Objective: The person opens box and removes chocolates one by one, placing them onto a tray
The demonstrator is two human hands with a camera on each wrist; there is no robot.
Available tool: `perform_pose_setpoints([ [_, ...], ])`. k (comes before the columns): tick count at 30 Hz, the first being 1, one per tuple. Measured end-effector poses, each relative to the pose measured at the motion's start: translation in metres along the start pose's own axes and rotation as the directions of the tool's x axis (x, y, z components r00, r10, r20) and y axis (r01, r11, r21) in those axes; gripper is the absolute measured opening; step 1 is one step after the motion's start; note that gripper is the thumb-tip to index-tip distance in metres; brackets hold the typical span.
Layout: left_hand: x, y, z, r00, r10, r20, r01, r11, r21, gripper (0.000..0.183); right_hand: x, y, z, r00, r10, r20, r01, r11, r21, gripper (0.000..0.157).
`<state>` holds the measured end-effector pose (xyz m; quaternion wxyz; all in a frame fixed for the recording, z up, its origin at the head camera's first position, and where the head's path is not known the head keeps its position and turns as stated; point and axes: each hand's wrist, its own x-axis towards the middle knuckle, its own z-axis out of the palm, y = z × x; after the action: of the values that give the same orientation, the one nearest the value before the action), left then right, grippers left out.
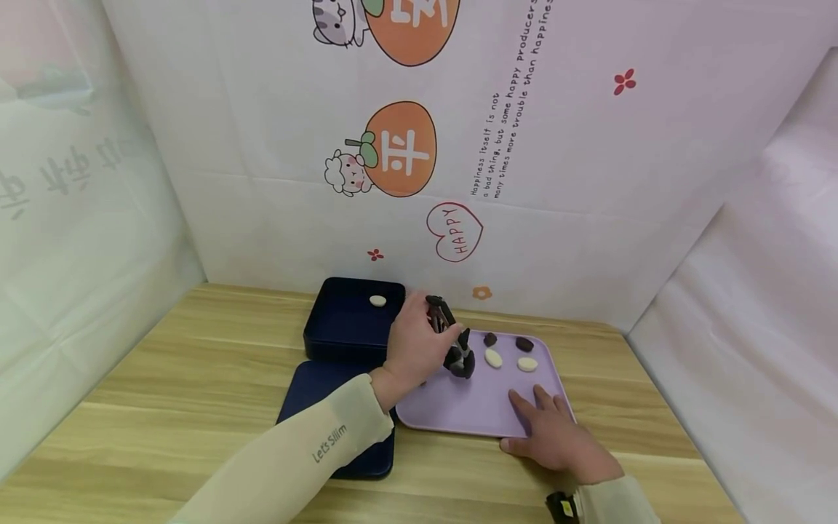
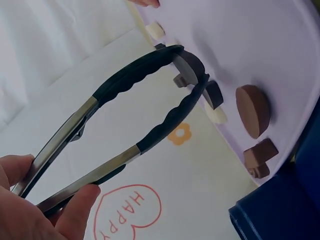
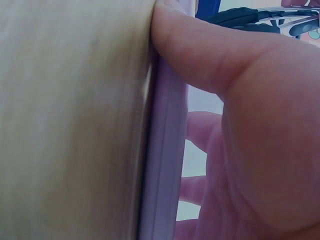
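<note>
My left hand [image 1: 419,346] holds metal tongs with black scalloped ends [image 2: 167,120], thumb on one arm and fingers on the other. Between the tong tips sits a dark brown oval piece [image 2: 190,67], seemingly chocolate, over the lilac tray [image 1: 478,415]. My right hand [image 1: 556,437] rests on the tray's near right edge, fingers spread over the inside and thumb against the outer rim [image 3: 162,150]. On the tray lie two white oval pieces [image 1: 527,364] and dark pieces [image 1: 524,344]. The left wrist view shows a brown oval [image 2: 253,111] and brown blocks [image 2: 261,152] near the tray's left side.
A dark blue open box [image 1: 347,320] stands behind and left of the tray, with one white oval piece [image 1: 377,300] inside. In front of it lies a flat dark blue lid [image 1: 366,462], partly hidden under my left forearm. Printed white cloth [image 1: 556,255] walls the wooden table [image 1: 164,393].
</note>
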<state>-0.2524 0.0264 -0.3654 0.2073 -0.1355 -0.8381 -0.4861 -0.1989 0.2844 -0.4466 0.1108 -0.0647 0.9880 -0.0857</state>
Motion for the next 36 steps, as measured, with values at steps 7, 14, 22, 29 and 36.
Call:
perform_pose_setpoints([
  [7,-0.006,0.0,0.004,0.998,0.062,0.006,-0.062,0.995,0.073,0.04,0.0,-0.001,-0.001,1.0,0.005,0.003,-0.005,1.0,-0.003,0.098],
  [14,-0.007,0.004,0.004,0.993,0.114,0.01,-0.115,0.989,0.098,0.037,-0.001,-0.002,-0.002,1.0,0.007,0.008,-0.007,1.0,0.002,0.098],
  [22,-0.006,0.003,0.003,0.993,0.117,-0.013,-0.116,0.989,0.091,0.039,-0.001,-0.002,-0.002,1.0,0.005,0.009,-0.005,1.0,0.004,0.098],
  [29,-0.002,0.002,-0.003,0.993,0.103,-0.051,-0.099,0.993,0.066,0.044,-0.001,-0.001,-0.001,1.0,0.006,0.005,-0.006,1.0,0.008,0.098],
  [36,0.015,0.007,-0.028,0.993,-0.012,-0.115,0.003,0.997,-0.076,0.048,-0.002,-0.001,0.0,1.0,-0.005,-0.009,0.005,1.0,0.006,0.098],
])
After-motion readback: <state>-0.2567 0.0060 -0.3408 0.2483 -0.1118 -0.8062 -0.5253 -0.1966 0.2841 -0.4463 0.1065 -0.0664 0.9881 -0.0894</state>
